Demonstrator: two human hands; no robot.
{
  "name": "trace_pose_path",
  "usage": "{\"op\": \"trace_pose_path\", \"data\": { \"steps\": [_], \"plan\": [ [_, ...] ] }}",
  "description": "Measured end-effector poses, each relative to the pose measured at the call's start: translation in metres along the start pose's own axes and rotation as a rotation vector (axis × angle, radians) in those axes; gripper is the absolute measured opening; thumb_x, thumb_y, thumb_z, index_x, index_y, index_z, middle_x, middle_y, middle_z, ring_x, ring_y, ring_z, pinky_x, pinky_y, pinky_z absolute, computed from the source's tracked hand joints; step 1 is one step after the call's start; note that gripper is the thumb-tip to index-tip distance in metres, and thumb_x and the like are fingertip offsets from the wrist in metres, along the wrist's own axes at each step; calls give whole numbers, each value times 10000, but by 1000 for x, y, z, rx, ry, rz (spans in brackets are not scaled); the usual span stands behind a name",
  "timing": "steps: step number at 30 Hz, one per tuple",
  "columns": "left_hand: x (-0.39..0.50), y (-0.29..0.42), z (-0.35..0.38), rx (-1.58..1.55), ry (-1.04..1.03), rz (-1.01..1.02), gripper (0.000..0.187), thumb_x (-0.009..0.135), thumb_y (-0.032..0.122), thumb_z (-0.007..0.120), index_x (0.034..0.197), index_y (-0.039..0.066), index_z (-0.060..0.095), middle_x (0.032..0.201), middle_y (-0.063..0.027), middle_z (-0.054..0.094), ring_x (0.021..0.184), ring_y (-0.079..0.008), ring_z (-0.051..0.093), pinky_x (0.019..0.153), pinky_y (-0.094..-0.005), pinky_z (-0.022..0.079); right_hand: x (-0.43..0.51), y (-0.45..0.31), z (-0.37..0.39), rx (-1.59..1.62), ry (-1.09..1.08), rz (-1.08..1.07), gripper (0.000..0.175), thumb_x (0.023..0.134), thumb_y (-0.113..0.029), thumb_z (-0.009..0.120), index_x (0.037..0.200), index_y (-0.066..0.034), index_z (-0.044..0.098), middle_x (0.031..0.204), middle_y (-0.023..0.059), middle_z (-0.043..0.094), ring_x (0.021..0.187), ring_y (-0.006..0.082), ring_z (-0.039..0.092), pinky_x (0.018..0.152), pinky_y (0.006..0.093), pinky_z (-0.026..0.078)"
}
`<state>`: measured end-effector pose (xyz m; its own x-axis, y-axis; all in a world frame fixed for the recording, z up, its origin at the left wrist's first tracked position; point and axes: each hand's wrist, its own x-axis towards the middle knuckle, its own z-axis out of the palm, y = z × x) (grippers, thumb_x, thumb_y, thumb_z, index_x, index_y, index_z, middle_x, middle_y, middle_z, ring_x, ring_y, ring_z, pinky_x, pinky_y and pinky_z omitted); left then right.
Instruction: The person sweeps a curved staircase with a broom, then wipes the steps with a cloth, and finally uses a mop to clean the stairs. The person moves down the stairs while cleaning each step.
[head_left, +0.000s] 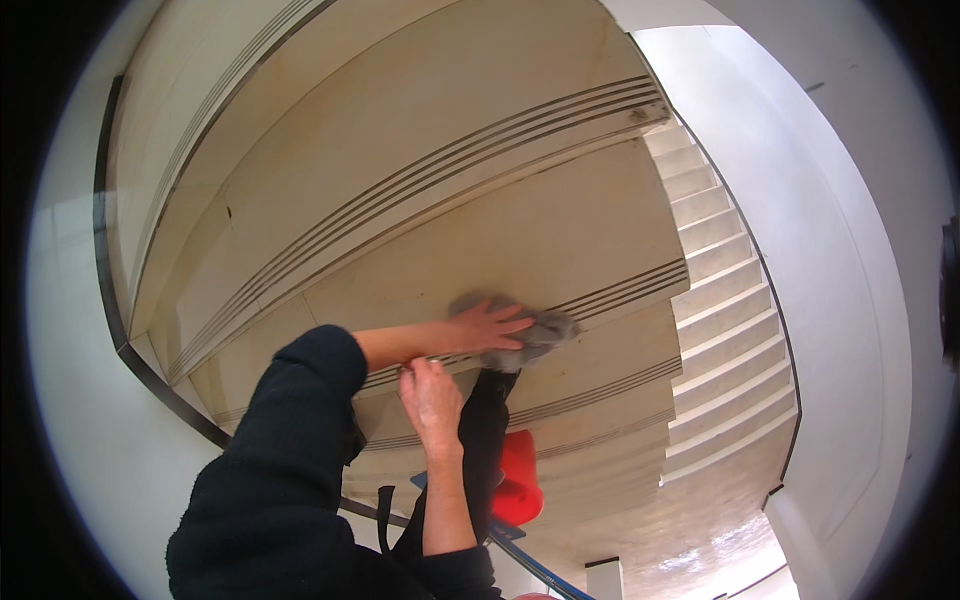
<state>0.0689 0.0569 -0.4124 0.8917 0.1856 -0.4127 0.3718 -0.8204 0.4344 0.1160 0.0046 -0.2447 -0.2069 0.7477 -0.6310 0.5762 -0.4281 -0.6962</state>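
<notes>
My left hand (491, 326) lies palm down, fingers spread, over a bunched grey cloth (553, 335), pressing it on the grooved front edge of a pale stone stair tread (487, 240). Both hand and cloth are slightly blurred. Below my left forearm is my right hand (431, 397), its fingers curled near the same grooved edge; whether they grip anything is not clear. A dark trouser leg (484, 420) reaches up to the cloth from below. Beside that leg is a red plastic object (519, 480), partly hidden by it.
Curved steps with dark grooved lines rise above and drop away below. At right, another flight of stairs (720, 300) runs along a white curved wall (825, 225). A dark skirting (109, 225) edges the left wall. Blue tubing or a handle (536, 566) lies below the red object.
</notes>
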Motion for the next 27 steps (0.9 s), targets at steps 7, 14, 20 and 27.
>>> {"op": "trace_pose_path", "data": {
  "steps": [7,14,20,27],
  "plan": [
    [-171,46,61,-292,-97,-379,476,721,318,554,1191,285,485,1480,-5,142,1358,-285,131,902,-623,317,-26,2,30,40,116,1,275,810,-207,597,1071,-124,581,849,105,593,759,279,593,665,380,472],
    [-255,50,48,-819,17,-945,409,676,186,674,1067,107,584,1167,-121,488,1078,-312,458,892,-375,402,-30,0,27,118,113,26,296,817,-211,596,1095,-110,587,824,100,606,726,235,602,658,350,468],
    [-147,22,-31,-1410,661,-811,429,754,239,670,1114,40,548,1025,-94,545,972,-195,521,836,-307,424,-20,3,4,273,583,110,343,902,-224,513,1171,-12,523,878,84,542,742,177,548,643,305,455],
    [10,-50,-57,-496,869,-813,413,664,78,634,1055,192,568,1257,-84,417,1166,-336,389,871,-397,458,-30,-8,33,393,439,155,372,904,-203,520,1210,7,487,899,91,537,745,152,534,655,279,450]
  ]
}}
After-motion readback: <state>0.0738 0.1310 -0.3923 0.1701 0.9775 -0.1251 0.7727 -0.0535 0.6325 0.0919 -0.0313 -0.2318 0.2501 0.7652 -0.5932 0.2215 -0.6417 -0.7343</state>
